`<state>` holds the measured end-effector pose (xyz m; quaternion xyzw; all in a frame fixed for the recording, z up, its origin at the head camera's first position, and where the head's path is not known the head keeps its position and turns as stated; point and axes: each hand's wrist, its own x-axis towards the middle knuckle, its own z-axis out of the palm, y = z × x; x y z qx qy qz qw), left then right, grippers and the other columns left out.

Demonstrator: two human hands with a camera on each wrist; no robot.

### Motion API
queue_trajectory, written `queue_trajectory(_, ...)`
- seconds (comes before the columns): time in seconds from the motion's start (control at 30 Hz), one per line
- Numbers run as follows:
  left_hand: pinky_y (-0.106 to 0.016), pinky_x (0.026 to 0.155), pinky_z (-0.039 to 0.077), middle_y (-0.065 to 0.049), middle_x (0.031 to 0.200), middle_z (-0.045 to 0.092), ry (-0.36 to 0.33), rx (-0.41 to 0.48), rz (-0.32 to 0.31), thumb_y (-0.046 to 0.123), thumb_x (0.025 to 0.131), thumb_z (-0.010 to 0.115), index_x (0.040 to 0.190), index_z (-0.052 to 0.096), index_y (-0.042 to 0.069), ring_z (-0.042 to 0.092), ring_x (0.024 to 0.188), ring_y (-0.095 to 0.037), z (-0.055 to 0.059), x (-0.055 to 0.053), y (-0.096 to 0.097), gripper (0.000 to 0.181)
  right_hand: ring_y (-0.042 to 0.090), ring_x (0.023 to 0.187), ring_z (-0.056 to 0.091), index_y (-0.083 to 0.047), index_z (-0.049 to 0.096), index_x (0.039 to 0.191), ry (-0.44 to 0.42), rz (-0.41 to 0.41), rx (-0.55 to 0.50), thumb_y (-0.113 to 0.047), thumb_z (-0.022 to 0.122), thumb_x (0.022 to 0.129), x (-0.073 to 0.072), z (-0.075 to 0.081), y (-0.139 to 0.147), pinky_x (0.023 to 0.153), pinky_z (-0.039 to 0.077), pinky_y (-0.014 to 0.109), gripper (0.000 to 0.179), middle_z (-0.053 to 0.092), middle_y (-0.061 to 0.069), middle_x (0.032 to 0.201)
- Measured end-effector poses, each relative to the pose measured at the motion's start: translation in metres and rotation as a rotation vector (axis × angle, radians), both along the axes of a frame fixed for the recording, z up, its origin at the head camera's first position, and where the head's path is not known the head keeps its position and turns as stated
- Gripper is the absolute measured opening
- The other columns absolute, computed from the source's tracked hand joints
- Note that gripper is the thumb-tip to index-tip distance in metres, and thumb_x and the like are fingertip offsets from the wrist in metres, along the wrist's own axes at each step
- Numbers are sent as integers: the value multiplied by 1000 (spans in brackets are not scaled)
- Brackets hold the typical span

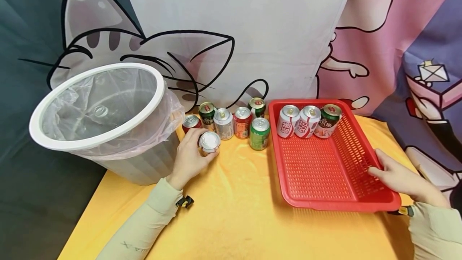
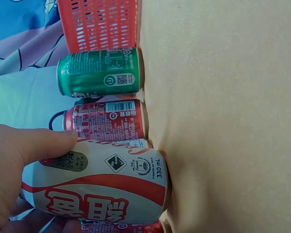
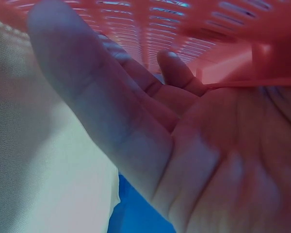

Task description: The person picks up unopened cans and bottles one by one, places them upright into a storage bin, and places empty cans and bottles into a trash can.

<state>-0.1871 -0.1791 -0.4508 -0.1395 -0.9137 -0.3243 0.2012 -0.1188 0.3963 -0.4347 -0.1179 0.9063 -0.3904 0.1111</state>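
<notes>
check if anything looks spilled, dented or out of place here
Nothing clearly stands out. The cans in the red basket and the loose cans beyond the left hand stand upright, with no spill or dent showing. The liner of the bin bunches loosely down its outside, slightly untidy but not visibly damaged.

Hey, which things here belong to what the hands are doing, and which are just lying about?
Likely part of the job:
white-and-red can, gripped by the left hand
red perforated basket, held by the right hand
three cans inside it
six cans standing nearby

Probably just there:
lined bin, touched by neither hand
cat-print backdrop
</notes>
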Motion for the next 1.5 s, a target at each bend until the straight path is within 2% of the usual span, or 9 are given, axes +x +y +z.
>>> queue_trajectory(0.23, -49, 99, 51, -5, 123, 65, 16, 11, -13, 27, 67, 97, 127, 64, 12, 64, 113, -26, 3, 0, 0, 70, 5, 77, 67, 13, 33, 135, -11, -7, -4, 6, 50, 101, 0, 0, -1, 63, 59, 26, 38, 63, -1, 99)
queue_trajectory(0.43, -46, 98, 50, -3, 124, 66, 30, 17, -67, 32, 67, 98, 129, 64, 10, 62, 114, -22, 9, 2, 5, 74, 8, 76, 69, 12, 30, 138, -45, -22, -13, 5, 49, 102, 1, 2, -3, 63, 61, 29, 42, 63, 5, 102)
queue_trajectory(0.53, -44, 93, 49, -3, 123, 67, 52, 33, -98, 32, 66, 99, 129, 65, 9, 62, 111, -20, 16, 5, 11, 75, 8, 76, 69, 12, 30, 139, -50, -24, -13, 4, 50, 102, 0, 2, -5, 63, 60, 29, 42, 63, 9, 103)
queue_trajectory(0.7, -41, 87, 49, -2, 119, 67, 79, 59, -155, 32, 64, 100, 130, 65, 10, 62, 107, -18, 34, 11, 25, 78, 11, 75, 71, 12, 29, 140, -58, -20, -27, 3, 49, 103, -3, 3, -6, 63, 61, 31, 43, 63, 14, 105)
queue_trajectory(0.83, -40, 93, 51, -2, 119, 67, 94, 103, -217, 31, 65, 99, 131, 65, 11, 62, 111, -16, 50, 13, 41, 77, 10, 75, 70, 12, 30, 140, -48, -23, -21, 3, 50, 103, -2, 4, -6, 63, 61, 30, 44, 62, 16, 106)
queue_trajectory(1.07, -37, 85, 52, -1, 120, 66, 124, 177, -299, 29, 66, 98, 131, 65, 10, 59, 107, -14, 74, 8, 76, 75, 8, 75, 69, 11, 32, 139, -29, -35, -5, 3, 51, 102, 1, 4, -4, 63, 60, 28, 42, 62, 14, 105)
queue_trajectory(1.17, -38, 91, 50, -1, 120, 65, 133, 198, -324, 30, 67, 97, 131, 64, 12, 59, 110, -13, 82, 4, 93, 74, 8, 75, 69, 11, 32, 139, -25, -35, -8, 3, 51, 102, 1, 4, -3, 63, 60, 28, 42, 62, 14, 104)
queue_trajectory(1.33, -35, 92, 49, 1, 120, 65, 142, 217, -366, 32, 68, 97, 133, 64, 13, 59, 108, -12, 90, -1, 123, 75, 11, 75, 71, 12, 31, 140, -47, -35, -34, 3, 50, 103, 2, 4, -3, 63, 61, 30, 42, 63, 16, 104)
queue_trajectory(1.5, -32, 90, 49, 1, 120, 64, 145, 211, -391, 33, 69, 96, 132, 63, 13, 58, 108, -11, 92, -7, 150, 73, 9, 74, 70, 13, 33, 138, -30, -37, -15, 3, 50, 102, 3, 6, -6, 63, 59, 29, 41, 63, 16, 103)
